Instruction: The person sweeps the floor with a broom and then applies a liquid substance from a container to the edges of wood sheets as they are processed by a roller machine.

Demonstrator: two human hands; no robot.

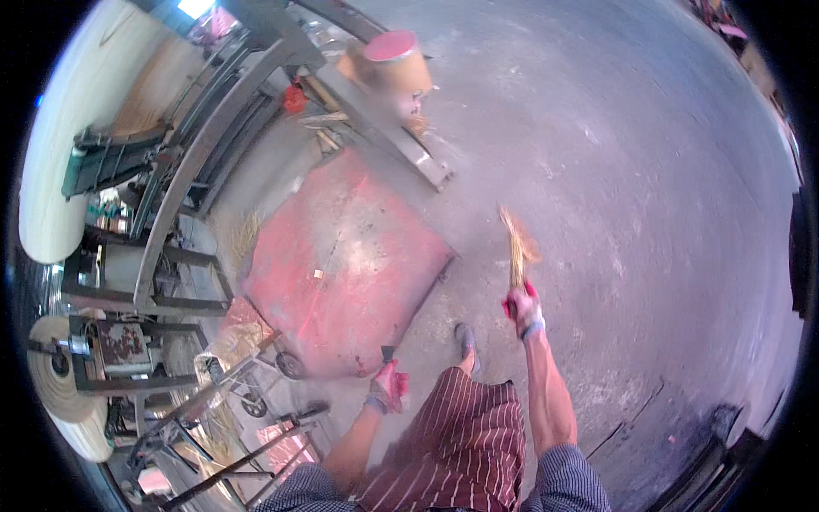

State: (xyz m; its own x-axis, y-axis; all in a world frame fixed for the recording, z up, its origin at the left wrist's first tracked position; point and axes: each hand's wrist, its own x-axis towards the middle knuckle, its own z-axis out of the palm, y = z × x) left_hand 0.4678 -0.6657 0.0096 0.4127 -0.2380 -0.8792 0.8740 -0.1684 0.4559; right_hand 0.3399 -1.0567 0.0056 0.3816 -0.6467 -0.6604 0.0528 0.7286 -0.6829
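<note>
My right hand (524, 309), in a red and white glove, is closed around a thin bundle of straw-coloured strips (516, 243) that points up and away over the grey concrete floor (648, 188). My left hand (388, 386), gloved the same way, is lower and to the left, gripping a small dark object (386, 352) at the near corner of a red flat cart (341, 264). Exactly what the dark object is cannot be made out. A striped apron (465, 444) and one shoe (465, 339) show between my arms.
Metal frames and machinery (171, 213) line the left side, with large pale rolls (60, 384). A cardboard drum with a red lid (394, 64) stands at the back. A cart wheel (288, 365) and metal bars lie near my left hand. Dark items sit at lower right (725, 427).
</note>
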